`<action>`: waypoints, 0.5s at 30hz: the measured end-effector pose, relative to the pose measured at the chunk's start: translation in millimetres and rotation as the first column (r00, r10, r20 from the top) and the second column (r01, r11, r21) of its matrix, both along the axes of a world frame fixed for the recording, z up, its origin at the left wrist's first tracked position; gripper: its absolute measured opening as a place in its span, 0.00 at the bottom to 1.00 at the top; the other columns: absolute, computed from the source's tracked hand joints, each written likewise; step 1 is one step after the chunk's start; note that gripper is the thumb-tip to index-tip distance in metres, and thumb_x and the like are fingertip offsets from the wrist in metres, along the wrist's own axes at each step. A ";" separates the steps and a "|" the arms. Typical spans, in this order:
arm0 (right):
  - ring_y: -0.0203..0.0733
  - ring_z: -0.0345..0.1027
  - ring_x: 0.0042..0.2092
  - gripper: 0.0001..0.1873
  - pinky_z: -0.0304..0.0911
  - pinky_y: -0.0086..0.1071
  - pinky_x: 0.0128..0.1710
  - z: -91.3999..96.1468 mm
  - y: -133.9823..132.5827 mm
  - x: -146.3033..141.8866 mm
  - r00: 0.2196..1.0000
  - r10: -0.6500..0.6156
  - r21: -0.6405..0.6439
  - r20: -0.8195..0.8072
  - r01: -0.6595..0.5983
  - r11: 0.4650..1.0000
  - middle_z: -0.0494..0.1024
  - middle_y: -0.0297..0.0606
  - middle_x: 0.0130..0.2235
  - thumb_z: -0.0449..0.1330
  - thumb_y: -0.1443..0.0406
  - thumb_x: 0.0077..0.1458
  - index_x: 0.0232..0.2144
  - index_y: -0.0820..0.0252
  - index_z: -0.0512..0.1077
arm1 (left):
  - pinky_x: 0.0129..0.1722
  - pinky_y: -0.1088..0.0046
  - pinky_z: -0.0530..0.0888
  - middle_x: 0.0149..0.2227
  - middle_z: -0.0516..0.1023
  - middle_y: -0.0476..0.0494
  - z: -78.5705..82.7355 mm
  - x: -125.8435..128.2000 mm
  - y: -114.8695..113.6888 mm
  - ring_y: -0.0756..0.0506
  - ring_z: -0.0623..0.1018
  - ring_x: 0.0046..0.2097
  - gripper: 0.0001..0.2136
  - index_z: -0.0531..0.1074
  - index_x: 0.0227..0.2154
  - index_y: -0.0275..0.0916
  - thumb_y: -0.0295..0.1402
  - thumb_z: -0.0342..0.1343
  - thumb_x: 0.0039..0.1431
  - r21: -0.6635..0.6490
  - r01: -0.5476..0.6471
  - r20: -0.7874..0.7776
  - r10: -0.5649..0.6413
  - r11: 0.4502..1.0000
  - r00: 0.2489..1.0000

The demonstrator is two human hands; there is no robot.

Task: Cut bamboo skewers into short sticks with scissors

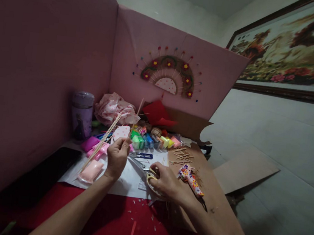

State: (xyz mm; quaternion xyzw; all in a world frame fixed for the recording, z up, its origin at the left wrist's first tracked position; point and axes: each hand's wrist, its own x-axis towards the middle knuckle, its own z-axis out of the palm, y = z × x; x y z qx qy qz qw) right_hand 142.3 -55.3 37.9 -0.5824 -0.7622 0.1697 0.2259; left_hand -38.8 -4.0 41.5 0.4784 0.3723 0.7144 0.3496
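My right hand grips scissors by their cream handles. Their metal blades point left, toward my left hand. Closed in a pinch, my left hand appears to hold a thin wooden stick that rises above the fingers; its lower end is hidden. Just left of that hand, a bundle of long bamboo skewers lies slanted over bags of clay. Behind the scissors is a dark blue utility knife. Short cut sticks are scattered on cardboard to the right.
Packs of coloured clay and a crumpled pink cloth sit behind. A purple tumbler stands at left, a flower-patterned glue gun at right. A decorated half-circle fan is on the pink board. Scraps dot the red cloth.
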 end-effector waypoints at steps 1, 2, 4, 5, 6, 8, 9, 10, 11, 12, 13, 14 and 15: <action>0.35 0.63 0.30 0.13 0.51 0.25 0.28 -3.3 -1.6 -5.9 1.000 0.006 0.018 -0.019 -0.005 1.000 0.74 0.34 0.30 0.56 0.70 0.42 0.35 0.60 0.70 | 0.18 0.80 0.54 0.16 0.58 0.55 -1.3 1.1 -1.8 0.56 0.57 0.19 0.11 0.69 0.24 0.36 0.39 0.53 0.54 0.016 -0.009 -0.047 0.010 1.000 0.999; 0.34 0.62 0.29 0.12 0.51 0.25 0.28 -6.7 -3.4 -11.9 1.000 0.006 0.028 -0.018 -0.005 1.000 0.74 0.34 0.29 0.56 0.69 0.43 0.34 0.60 0.70 | 0.18 0.79 0.55 0.16 0.58 0.55 -2.6 1.8 -3.1 0.55 0.57 0.20 0.11 0.69 0.24 0.36 0.39 0.52 0.54 0.025 -0.020 -0.084 0.022 0.999 0.996; 0.34 0.61 0.28 0.07 0.50 0.25 0.27 -12.9 -7.1 -22.8 1.000 0.003 0.059 0.005 -0.003 0.998 0.73 0.33 0.26 0.55 0.69 0.45 0.30 0.60 0.71 | 0.19 0.78 0.55 0.17 0.58 0.54 -4.3 2.0 -4.9 0.55 0.57 0.20 0.11 0.69 0.25 0.36 0.39 0.52 0.55 0.028 -0.034 -0.132 0.037 0.999 0.991; 0.34 0.60 0.27 0.06 0.49 0.25 0.26 -15.4 -9.1 -27.3 1.000 0.001 0.067 0.017 -0.002 0.998 0.73 0.33 0.25 0.55 0.69 0.46 0.29 0.60 0.71 | 0.20 0.78 0.55 0.17 0.58 0.54 -4.6 1.8 -5.5 0.55 0.58 0.21 0.11 0.69 0.25 0.36 0.39 0.51 0.55 0.025 -0.030 -0.147 0.034 0.999 0.989; 0.34 0.61 0.27 0.06 0.49 0.26 0.26 -17.3 -11.3 -31.3 1.000 0.000 0.075 0.023 -0.002 0.997 0.73 0.34 0.25 0.54 0.69 0.46 0.29 0.60 0.71 | 0.20 0.78 0.56 0.17 0.58 0.54 -4.5 1.5 -6.3 0.54 0.58 0.21 0.11 0.68 0.25 0.37 0.39 0.50 0.56 0.020 -0.023 -0.158 0.026 1.000 0.987; 0.35 0.63 0.28 0.08 0.51 0.26 0.27 -19.1 -16.4 -37.9 1.000 -0.007 0.098 0.026 0.005 0.995 0.74 0.35 0.27 0.54 0.70 0.47 0.31 0.60 0.70 | 0.21 0.78 0.56 0.18 0.57 0.54 -3.5 1.4 -8.0 0.54 0.58 0.22 0.11 0.68 0.25 0.37 0.39 0.49 0.57 0.006 -0.004 -0.174 0.005 1.000 0.985; 0.36 0.64 0.30 0.09 0.52 0.26 0.29 -18.9 -19.3 -40.9 0.999 -0.013 0.113 0.033 0.009 0.993 0.75 0.36 0.29 0.53 0.71 0.48 0.33 0.60 0.70 | 0.22 0.78 0.57 0.18 0.58 0.54 -2.8 1.6 -9.0 0.54 0.59 0.22 0.11 0.67 0.25 0.38 0.39 0.49 0.57 -0.001 0.004 -0.182 -0.004 1.000 0.983; 0.37 0.66 0.32 0.10 0.54 0.26 0.31 -18.2 -22.3 -43.9 0.998 -0.021 0.132 0.052 0.014 0.991 0.76 0.38 0.32 0.53 0.71 0.49 0.35 0.60 0.70 | 0.22 0.78 0.57 0.19 0.58 0.53 -2.2 2.0 -9.9 0.53 0.59 0.22 0.11 0.67 0.25 0.38 0.39 0.49 0.57 -0.007 0.009 -0.190 -0.011 1.000 0.982; 0.38 0.67 0.34 0.11 0.55 0.27 0.33 -16.9 -25.3 -47.0 0.996 -0.029 0.145 0.089 0.016 0.989 0.76 0.39 0.34 0.53 0.72 0.50 0.36 0.60 0.70 | 0.22 0.78 0.57 0.18 0.58 0.54 -1.8 2.4 -10.8 0.53 0.59 0.22 0.11 0.67 0.25 0.38 0.39 0.49 0.57 -0.012 0.015 -0.196 -0.017 1.000 0.980; 0.39 0.68 0.35 0.11 0.55 0.27 0.34 -15.3 -28.1 -50.1 0.989 -0.043 0.147 0.144 0.022 0.989 0.76 0.41 0.35 0.53 0.71 0.50 0.38 0.60 0.69 | 0.22 0.78 0.57 0.18 0.57 0.54 -1.6 3.0 -11.6 0.53 0.59 0.22 0.11 0.67 0.25 0.38 0.40 0.49 0.56 -0.017 0.024 -0.204 -0.027 1.000 0.979; 0.41 0.69 0.36 0.12 0.56 0.28 0.34 -13.5 -30.5 -53.3 0.976 -0.059 0.145 0.210 0.029 0.989 0.76 0.42 0.35 0.53 0.71 0.51 0.39 0.61 0.69 | 0.22 0.78 0.57 0.18 0.57 0.54 -1.8 3.7 -12.1 0.53 0.58 0.22 0.11 0.67 0.25 0.38 0.40 0.49 0.56 -0.023 0.039 -0.214 -0.043 0.999 0.976; 0.42 0.70 0.36 0.11 0.56 0.29 0.33 -11.7 -32.6 -56.3 0.957 -0.075 0.142 0.280 0.036 0.989 0.76 0.43 0.35 0.54 0.70 0.51 0.39 0.61 0.69 | 0.22 0.78 0.56 0.18 0.57 0.54 -2.3 4.4 -12.5 0.53 0.58 0.22 0.11 0.67 0.25 0.38 0.40 0.49 0.56 -0.029 0.060 -0.225 -0.065 0.998 0.972; 0.44 0.70 0.35 0.11 0.56 0.30 0.31 -10.3 -34.2 -59.0 0.934 -0.092 0.143 0.345 0.044 0.989 0.76 0.43 0.34 0.54 0.69 0.51 0.39 0.61 0.69 | 0.22 0.78 0.56 0.18 0.57 0.54 -3.1 5.2 -12.8 0.53 0.58 0.22 0.12 0.68 0.25 0.37 0.40 0.49 0.56 -0.036 0.085 -0.240 -0.091 0.996 0.967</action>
